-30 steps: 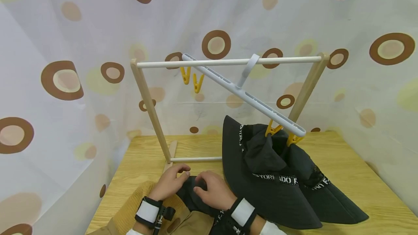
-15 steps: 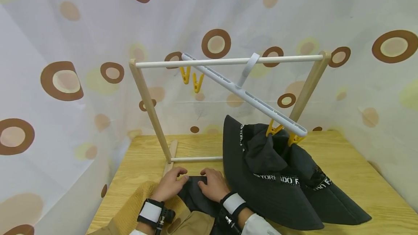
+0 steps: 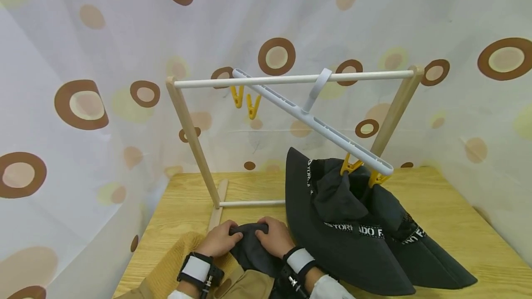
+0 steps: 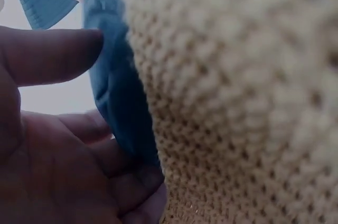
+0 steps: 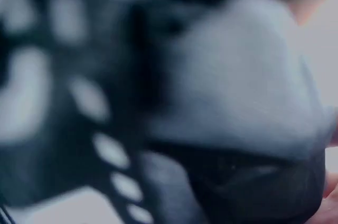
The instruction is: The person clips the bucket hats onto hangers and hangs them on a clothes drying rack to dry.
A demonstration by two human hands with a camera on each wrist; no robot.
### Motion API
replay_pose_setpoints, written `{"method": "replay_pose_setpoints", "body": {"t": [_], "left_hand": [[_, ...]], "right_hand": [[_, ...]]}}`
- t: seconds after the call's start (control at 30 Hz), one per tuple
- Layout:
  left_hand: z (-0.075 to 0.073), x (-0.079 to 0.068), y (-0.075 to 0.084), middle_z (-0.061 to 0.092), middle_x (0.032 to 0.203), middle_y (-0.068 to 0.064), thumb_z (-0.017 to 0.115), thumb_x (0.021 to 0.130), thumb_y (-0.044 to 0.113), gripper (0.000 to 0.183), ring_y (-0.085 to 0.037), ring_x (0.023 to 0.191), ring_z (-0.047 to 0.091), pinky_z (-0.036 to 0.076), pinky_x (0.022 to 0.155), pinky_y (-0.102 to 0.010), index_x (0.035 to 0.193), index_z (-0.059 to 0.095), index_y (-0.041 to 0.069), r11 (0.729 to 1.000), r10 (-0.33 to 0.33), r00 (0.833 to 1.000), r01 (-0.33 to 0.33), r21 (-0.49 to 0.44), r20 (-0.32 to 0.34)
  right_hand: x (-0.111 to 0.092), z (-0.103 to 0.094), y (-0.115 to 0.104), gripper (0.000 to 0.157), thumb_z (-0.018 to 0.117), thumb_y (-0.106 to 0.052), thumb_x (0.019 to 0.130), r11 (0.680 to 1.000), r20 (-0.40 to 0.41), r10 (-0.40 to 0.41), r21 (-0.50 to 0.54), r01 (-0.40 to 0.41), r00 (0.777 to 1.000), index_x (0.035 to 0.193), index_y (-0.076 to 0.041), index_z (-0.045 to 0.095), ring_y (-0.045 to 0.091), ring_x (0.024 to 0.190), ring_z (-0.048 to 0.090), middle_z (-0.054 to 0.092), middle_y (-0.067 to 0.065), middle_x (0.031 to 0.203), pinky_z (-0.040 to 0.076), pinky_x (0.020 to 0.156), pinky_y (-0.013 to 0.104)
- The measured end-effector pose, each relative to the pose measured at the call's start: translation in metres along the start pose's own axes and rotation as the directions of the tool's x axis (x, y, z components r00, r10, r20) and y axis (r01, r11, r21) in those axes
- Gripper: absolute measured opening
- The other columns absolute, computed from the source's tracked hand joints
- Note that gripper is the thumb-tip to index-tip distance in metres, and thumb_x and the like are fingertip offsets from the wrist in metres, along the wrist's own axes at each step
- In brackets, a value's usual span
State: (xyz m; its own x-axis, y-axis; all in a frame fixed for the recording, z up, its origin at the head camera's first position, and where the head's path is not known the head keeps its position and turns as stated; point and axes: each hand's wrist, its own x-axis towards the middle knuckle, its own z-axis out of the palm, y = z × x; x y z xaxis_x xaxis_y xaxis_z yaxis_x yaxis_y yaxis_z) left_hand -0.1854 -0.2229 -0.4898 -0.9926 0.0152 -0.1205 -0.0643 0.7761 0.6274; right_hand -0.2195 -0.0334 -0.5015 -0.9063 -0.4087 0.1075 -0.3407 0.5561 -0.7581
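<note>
- A soft charcoal-grey cloth hat [image 3: 253,248], its crown bunched, is held low on the near side of the white-barred, pale-wood rack [image 3: 193,142], toward its left post.
- The left hand [image 3: 218,240] pinches the hat's left edge, thumb on the near face, fingers behind; the right hand [image 3: 276,239] grips the opposite edge likewise. Both grips are drawn in close, with only cloth between thumb and fingers.
- The hat should be light and limp, neither fragile nor slippery, I judge; it will fold wherever unsupported. The crown's two edges look like good holds, keeping the cloth spread between them.
- Two black cloth bucket hats with white-lettered bands, one nearer [image 3: 345,253] and one behind it [image 3: 424,262], hang by the rack's right post from yellow plastic clips [image 3: 351,166] on a white plastic hanger [image 3: 305,116] hooked over the rack's top bar.
- The left wrist view shows the left fingers curling behind the cloth, which the head view hides, but mustard knitted fabric [image 4: 237,97] fills much of it.
- The right wrist view, badly blurred, shows a white-dashed band [image 5: 111,150], probably the held hat's, which the head view does not show; the right-hand grip cannot be judged there.
</note>
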Motion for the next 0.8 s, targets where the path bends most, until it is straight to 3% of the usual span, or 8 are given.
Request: {"method": "replay_pose_setpoints", "body": {"t": [0.13,0.27,0.57,0.7,0.8], "left_hand": [[-0.005,-0.001,0.003,0.071,0.104,-0.012,0.062,0.096,0.019,0.02,-0.025,0.092,0.066,0.052,0.078,-0.042,0.107,0.069,0.005,0.996,0.093,0.995,-0.093,-0.004,-0.024],[-0.014,-0.001,0.01,0.072,0.098,-0.009,0.058,0.098,0.015,0.015,-0.018,0.086,0.063,0.048,0.073,-0.034,0.1,0.071,0.009,0.979,0.192,0.98,-0.195,-0.054,-0.059],[-0.034,-0.003,0.034,0.072,0.11,-0.008,0.056,0.102,0.02,0.02,-0.024,0.101,0.067,0.052,0.085,-0.028,0.111,0.071,0.012,0.922,0.321,0.939,-0.34,-0.185,-0.126],[-0.043,-0.003,0.046,0.072,0.112,-0.01,0.055,0.102,0.021,0.021,-0.026,0.102,0.067,0.053,0.087,-0.029,0.114,0.071,0.011,0.886,0.386,0.908,-0.414,-0.211,-0.161],[-0.047,-0.002,0.053,0.071,0.116,-0.011,0.055,0.102,0.021,0.023,-0.028,0.108,0.066,0.054,0.091,-0.033,0.117,0.07,0.01,0.872,0.405,0.898,-0.436,-0.221,-0.172]], "right_hand": [[-0.002,-0.01,-0.003,0.02,0.066,-0.014,0.092,0.999,-0.035,-0.038,0.012,0.038,0.999,0.109,-0.004,0.07,0.031,0.094,0.069,0.073,0.015,0.105,0.055,0.078,0.042],[-0.006,-0.023,-0.01,0.019,0.065,-0.016,0.093,0.998,-0.026,-0.033,0.047,0.035,0.999,0.109,-0.008,0.072,0.029,0.094,0.07,0.073,0.012,0.106,0.055,0.079,0.041],[-0.017,-0.057,-0.033,0.018,0.063,-0.021,0.097,0.984,-0.077,-0.07,0.16,0.081,0.995,0.107,-0.01,0.073,0.02,0.083,0.068,0.073,0.011,0.102,0.05,0.069,0.028],[-0.023,-0.067,-0.043,0.016,0.065,-0.02,0.096,0.967,-0.121,-0.085,0.231,0.111,0.989,0.106,-0.011,0.073,0.017,0.08,0.066,0.072,0.009,0.1,0.048,0.068,0.025],[-0.027,-0.073,-0.051,0.013,0.066,-0.018,0.096,0.953,-0.146,-0.075,0.28,0.114,0.986,0.105,-0.011,0.073,0.016,0.08,0.065,0.073,0.008,0.1,0.048,0.068,0.025]]}}
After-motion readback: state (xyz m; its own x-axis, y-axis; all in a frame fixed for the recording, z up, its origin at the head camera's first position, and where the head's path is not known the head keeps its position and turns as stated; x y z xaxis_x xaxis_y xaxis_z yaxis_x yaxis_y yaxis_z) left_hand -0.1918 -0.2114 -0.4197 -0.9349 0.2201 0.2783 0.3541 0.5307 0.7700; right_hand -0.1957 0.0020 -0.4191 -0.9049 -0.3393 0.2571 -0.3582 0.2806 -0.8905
